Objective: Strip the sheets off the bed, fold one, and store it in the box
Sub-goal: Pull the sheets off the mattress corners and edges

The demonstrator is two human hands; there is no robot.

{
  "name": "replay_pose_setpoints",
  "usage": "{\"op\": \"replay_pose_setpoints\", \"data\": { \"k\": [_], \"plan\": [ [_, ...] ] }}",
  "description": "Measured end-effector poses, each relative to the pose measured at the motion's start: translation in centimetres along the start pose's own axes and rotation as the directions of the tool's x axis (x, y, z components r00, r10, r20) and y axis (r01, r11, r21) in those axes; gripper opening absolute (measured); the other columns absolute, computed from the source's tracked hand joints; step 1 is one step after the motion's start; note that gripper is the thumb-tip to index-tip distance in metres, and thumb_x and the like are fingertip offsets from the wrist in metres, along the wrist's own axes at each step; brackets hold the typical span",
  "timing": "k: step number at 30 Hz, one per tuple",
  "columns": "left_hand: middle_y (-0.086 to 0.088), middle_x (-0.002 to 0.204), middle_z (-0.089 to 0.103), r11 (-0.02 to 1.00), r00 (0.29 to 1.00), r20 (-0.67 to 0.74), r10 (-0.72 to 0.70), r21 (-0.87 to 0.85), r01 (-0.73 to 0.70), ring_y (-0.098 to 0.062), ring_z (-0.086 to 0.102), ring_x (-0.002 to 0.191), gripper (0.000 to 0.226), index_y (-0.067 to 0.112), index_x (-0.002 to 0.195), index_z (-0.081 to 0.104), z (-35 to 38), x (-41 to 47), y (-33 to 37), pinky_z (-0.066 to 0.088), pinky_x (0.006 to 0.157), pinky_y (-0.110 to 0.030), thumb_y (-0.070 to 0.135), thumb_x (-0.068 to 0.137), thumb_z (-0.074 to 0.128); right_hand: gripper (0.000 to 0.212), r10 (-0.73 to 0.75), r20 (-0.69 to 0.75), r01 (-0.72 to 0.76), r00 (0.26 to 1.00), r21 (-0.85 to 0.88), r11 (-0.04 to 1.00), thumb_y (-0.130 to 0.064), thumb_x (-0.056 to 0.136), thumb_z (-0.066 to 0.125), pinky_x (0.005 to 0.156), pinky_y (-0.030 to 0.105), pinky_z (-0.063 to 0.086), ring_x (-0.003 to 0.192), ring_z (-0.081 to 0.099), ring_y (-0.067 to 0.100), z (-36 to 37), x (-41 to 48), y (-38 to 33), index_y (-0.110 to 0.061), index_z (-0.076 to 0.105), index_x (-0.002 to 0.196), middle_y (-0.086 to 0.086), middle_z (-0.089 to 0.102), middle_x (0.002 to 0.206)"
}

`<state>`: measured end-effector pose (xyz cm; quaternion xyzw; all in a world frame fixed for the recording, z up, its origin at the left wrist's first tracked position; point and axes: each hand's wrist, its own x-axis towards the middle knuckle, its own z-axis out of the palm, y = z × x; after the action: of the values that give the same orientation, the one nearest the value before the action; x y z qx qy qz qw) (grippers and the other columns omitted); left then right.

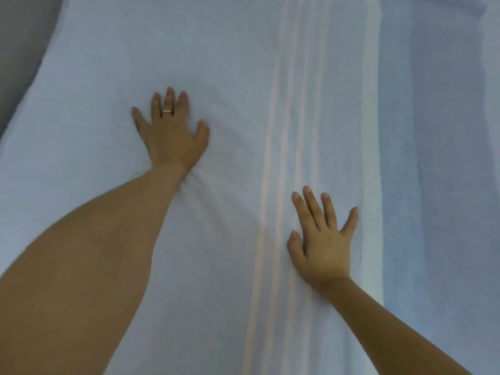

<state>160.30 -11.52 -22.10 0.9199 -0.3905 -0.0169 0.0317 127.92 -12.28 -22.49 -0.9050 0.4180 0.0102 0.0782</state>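
Sheet [238, 77], pale blue-white with a band of faint pinkish stripes [273, 185] running from six o'clock up to twelve, lies spread flat and fills most of the view. Its right edge runs top to bottom at about three o'clock, over a bluer layer of bedding [438, 185] beneath. At ten o'clock a grey strip [16, 50] shows beyond its curved left edge; whether that is floor or bed frame cannot be told. No box is in view.

Judging by the flat palms, the step in hand is smoothing the sheet ahead of a fold. To do it well, the palms should sweep outward from the middle toward the edges, pushing air and creases out rather than bunching cloth under the wrist. Small wrinkles fan out just below the left wrist, toward six o'clock of that hand, so that patch wants another pass. The stripes make a handy guide: keeping them straight keeps the fold square.

Left hand [171, 133] is pressed palm down near the centre, fingers spread and pointing to twelve o'clock, thumb out toward three, gripping nothing. A ring [167, 111] sits on one finger. Its bare forearm stretches back to seven o'clock.

Right hand [323, 244] lies flat at about four o'clock, just right of the stripes, fingers splayed and relaxed, also grasping nothing. Its forearm trails off toward five o'clock.
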Motion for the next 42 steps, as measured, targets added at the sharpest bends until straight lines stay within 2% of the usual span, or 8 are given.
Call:
{"op": "replay_pose_setpoints", "data": {
  "k": [5, 9, 13, 21, 27, 32, 36, 42],
  "plan": [
    [-0.011, 0.157, 0.011, 0.994, 0.996, 0.085, -0.01, 0.106, 0.001, -0.028, 0.007, 0.145, 0.058, 0.017, 0.15, 0.014, -1.6, -4.1, 2.7, -0.004, 0.109, -0.066, 0.036, 0.097, 0.025, 0.068, 0.005, 0.055, -0.006, 0.998, 0.023, 1.0, -0.045, 0.085, 0.032, 0.109, 0.066, 0.0, 0.144, 0.02, 0.026, -0.5, 0.0, 0.2, -0.028, 0.023, 0.149, -0.005, 0.022, 0.156],
    [-0.007, 0.156, 0.02, 0.973, 0.957, 0.176, 0.229, -0.044, -0.224, -0.034, 0.014, 0.143, 0.067, 0.023, 0.148, 0.024, -2.4, -21.8, 3.7, 0.0, 0.106, -0.068, 0.047, 0.086, 0.031, 0.07, 0.009, 0.089, -0.013, 0.996, 0.038, 0.999, -0.05, 0.083, 0.031, 0.109, 0.067, -0.002, 0.145, 0.015, 0.025, -1.0, 0.1, 0.3, -0.028, 0.022, 0.15, -0.006, 0.02, 0.157],
    [-0.006, 0.155, 0.023, 0.962, 0.928, 0.254, 0.273, -0.046, -0.271, -0.039, 0.017, 0.141, 0.072, 0.027, 0.144, 0.035, -1.6, -37.3, 2.7, 0.01, 0.106, -0.069, 0.052, 0.078, 0.042, 0.072, -0.006, 0.055, 0.002, 0.998, 0.077, 0.997, -0.054, 0.083, 0.029, 0.109, 0.067, -0.005, 0.146, 0.011, 0.024, -1.0, -0.3, 0.3, -0.028, 0.021, 0.15, -0.006, 0.017, 0.158],
    [-0.003, 0.154, 0.025, 0.968, 0.959, 0.135, 0.25, -0.035, -0.247, -0.035, 0.019, 0.142, 0.075, 0.025, 0.145, 0.034, -0.5, -38.5, 2.1, 0.007, 0.108, -0.066, 0.048, 0.075, 0.044, 0.069, -0.032, -0.041, 0.035, 0.999, 0.08, 0.996, -0.055, 0.087, 0.033, 0.109, 0.066, -0.006, 0.146, 0.01, 0.022, 0.1, -0.9, 0.5, -0.028, 0.021, 0.149, -0.006, 0.017, 0.158],
    [-0.004, 0.153, 0.028, 0.959, 0.958, 0.056, 0.281, -0.055, -0.278, -0.035, 0.022, 0.141, 0.075, 0.022, 0.144, 0.037, 0.1, -38.1, 1.6, 0.008, 0.109, -0.064, 0.049, 0.074, 0.043, 0.068, -0.024, 0.032, 0.021, 0.999, 0.07, 0.997, -0.054, 0.091, 0.029, 0.11, 0.065, -0.007, 0.147, 0.004, 0.023, -0.3, -1.1, 0.2, -0.027, 0.013, 0.151, -0.006, 0.009, 0.159],
    [-0.005, 0.153, 0.029, 0.955, 0.955, 0.061, 0.289, -0.083, -0.284, -0.035, 0.022, 0.14, 0.075, 0.021, 0.143, 0.038, -0.3, -38.4, 1.5, 0.007, 0.109, -0.064, 0.052, 0.074, 0.042, 0.066, -0.067, 0.084, 0.046, 0.994, 0.225, 0.973, -0.045, 0.087, 0.036, 0.113, 0.058, -0.003, 0.146, 0.014, 0.026, -1.7, -17.7, -0.7, -0.022, 0.029, 0.148, 0.0, 0.022, 0.157],
    [-0.004, 0.153, 0.029, 0.959, 0.954, 0.114, 0.278, -0.091, -0.268, -0.035, 0.022, 0.14, 0.075, 0.022, 0.143, 0.037, -0.8, -38.4, 1.7, 0.006, 0.108, -0.066, 0.054, 0.075, 0.04, 0.065, -0.031, 0.158, 0.016, 0.987, 0.094, 0.995, -0.041, 0.086, 0.038, 0.11, 0.064, 0.006, 0.144, 0.021, 0.025, -0.5, -32.7, -1.1, -0.027, 0.027, 0.148, -0.004, 0.02, 0.157],
    [-0.002, 0.155, 0.025, 0.959, 0.96, 0.036, 0.276, -0.072, -0.273, -0.03, 0.016, 0.143, 0.074, 0.023, 0.144, 0.035, 0.2, -38.8, 1.2, 0.0, 0.11, -0.064, 0.058, 0.079, 0.034, 0.068, 0.093, 0.099, -0.097, 0.991, 0.032, 0.995, -0.044, 0.084, 0.036, 0.109, 0.067, 0.0, 0.145, 0.015, 0.023, 2.1, -34.7, -2.2, -0.032, 0.023, 0.149, -0.006, 0.018, 0.157]
  ]
}}
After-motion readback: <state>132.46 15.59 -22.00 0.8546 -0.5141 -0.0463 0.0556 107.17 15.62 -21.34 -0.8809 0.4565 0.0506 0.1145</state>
